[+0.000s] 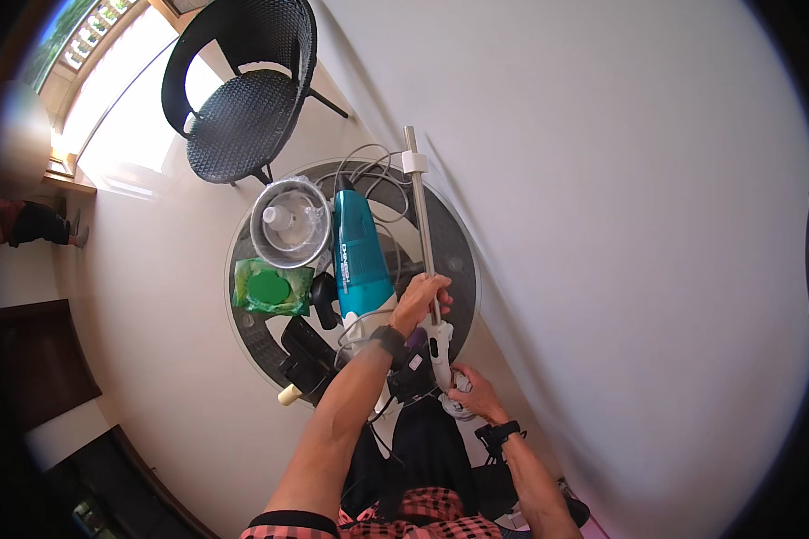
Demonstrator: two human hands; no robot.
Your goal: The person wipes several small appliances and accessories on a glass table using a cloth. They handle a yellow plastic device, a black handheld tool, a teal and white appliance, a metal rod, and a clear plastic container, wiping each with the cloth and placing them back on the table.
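Observation:
A metal tube (423,215) with a white collar (414,162) and a white handle (439,350) lies lengthwise in front of me, over the right side of a round glass table (468,290). My left hand (421,302) grips the tube just above the handle. At the handle's lower end, my right hand (475,394) holds a crumpled white cloth or wipe (456,404) against it. A teal handheld vacuum cleaner (363,256) rests on the table left of the tube, its grey cord (384,178) looped behind it. My left forearm hides part of its rear.
On the table stand a plastic-lined metal pot (259,232) holding a white-capped bottle (276,217), a green wipes pack (270,286) and black items (307,350). A black wicker chair (246,121) stands beyond. A white wall (613,202) runs along the right. Another person (37,222) is far left.

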